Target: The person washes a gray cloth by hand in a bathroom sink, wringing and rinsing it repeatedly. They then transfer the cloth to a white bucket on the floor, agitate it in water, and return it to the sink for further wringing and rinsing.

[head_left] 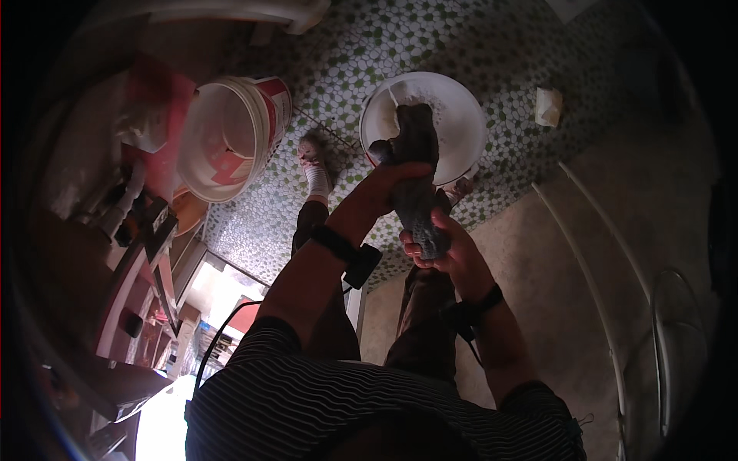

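A long, bunched dark grey cloth (419,207) stretches between my hands, and its far end hangs over a round white basin (473,150). My left hand (396,178) grips the cloth near its middle, thumb lying across it; most of its fingers are hidden. Lower down, my right hand (446,244) is closed around the near end, with fingertips curled over the side. Whitish liquid or foam (437,107) shows inside the basin. A pale thin strand hangs at the basin's far rim beside the cloth. What kind of cloth it is, I cannot make out.
On the left stands a large white bucket (257,146) with red on its outside. A small pale block (548,107) lies on the green-and-white pebble-patterned floor (507,46). Pale pipes (584,261) run along the right. Cluttered shelving (146,307) is at lower left.
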Available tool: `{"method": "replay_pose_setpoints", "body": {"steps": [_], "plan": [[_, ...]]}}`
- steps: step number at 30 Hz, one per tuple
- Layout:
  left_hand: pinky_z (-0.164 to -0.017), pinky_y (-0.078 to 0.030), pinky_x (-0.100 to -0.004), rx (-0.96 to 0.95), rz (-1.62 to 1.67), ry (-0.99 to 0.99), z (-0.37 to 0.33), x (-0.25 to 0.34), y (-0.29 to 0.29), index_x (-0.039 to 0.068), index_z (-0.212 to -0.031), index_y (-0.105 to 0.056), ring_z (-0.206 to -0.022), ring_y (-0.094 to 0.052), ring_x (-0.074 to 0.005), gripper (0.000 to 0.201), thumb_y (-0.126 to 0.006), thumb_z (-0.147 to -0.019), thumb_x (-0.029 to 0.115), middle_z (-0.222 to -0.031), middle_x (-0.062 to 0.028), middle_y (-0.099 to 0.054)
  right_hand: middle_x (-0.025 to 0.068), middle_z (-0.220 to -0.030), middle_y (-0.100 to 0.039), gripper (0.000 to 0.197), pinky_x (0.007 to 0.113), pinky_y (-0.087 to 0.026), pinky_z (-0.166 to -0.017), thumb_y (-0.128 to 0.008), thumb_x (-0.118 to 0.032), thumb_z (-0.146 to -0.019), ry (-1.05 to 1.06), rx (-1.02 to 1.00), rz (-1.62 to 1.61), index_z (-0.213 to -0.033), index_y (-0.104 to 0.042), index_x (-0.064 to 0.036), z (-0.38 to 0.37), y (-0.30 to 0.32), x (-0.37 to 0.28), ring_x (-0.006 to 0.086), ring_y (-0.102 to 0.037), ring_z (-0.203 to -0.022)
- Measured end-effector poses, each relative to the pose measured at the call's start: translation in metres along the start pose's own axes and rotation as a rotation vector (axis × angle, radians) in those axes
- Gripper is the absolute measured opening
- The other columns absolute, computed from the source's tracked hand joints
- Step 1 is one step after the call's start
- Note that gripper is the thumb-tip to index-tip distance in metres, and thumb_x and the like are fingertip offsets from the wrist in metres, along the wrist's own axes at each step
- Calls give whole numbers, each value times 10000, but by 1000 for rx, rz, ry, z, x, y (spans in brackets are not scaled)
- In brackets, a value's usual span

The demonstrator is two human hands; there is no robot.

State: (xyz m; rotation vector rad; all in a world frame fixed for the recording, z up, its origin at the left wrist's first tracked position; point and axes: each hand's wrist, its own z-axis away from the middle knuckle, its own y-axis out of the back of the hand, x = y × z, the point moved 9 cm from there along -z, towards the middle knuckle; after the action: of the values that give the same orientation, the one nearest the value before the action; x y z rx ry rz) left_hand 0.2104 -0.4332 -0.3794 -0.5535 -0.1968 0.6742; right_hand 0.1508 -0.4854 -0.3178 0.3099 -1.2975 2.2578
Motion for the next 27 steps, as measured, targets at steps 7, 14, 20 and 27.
{"method": "replay_pose_setpoints", "body": {"steps": [7,14,20,27], "plan": [[-644,-478,-305,66,-330,-171,-7,14,-1,0,-1018,-518,-744,-565,-169,340,-628,-712,102,-845,-69,-572,96,-846,-543,328,279,-427,-497,-616,-173,-767,16,437,541,-1032,-474,-42,-4,10,-33,157,-535,-705],[-702,-454,-296,220,-598,-496,-15,25,18,1,-1022,-518,-801,-542,-162,376,-611,-667,86,-882,-56,-568,76,-842,-553,532,266,-439,-648,-682,-131,-644,294,465,974,-1062,-410,55,-41,38,-61,152,-530,-742],[-691,-466,-304,492,-886,-408,-18,26,36,-28,-956,-548,-800,-580,-190,382,-629,-625,145,-879,-118,-603,120,-917,-554,621,272,-438,-669,-653,-109,-632,244,614,1361,-1137,-337,66,-62,86,-66,176,-542,-804],[-699,-476,-359,643,-1087,-335,-22,22,45,-25,-959,-550,-804,-602,-280,454,-641,-587,219,-855,-163,-614,154,-957,-556,738,300,-449,-713,-698,-278,-639,53,822,1594,-1166,-317,70,-47,63,-68,216,-549,-890]]}}
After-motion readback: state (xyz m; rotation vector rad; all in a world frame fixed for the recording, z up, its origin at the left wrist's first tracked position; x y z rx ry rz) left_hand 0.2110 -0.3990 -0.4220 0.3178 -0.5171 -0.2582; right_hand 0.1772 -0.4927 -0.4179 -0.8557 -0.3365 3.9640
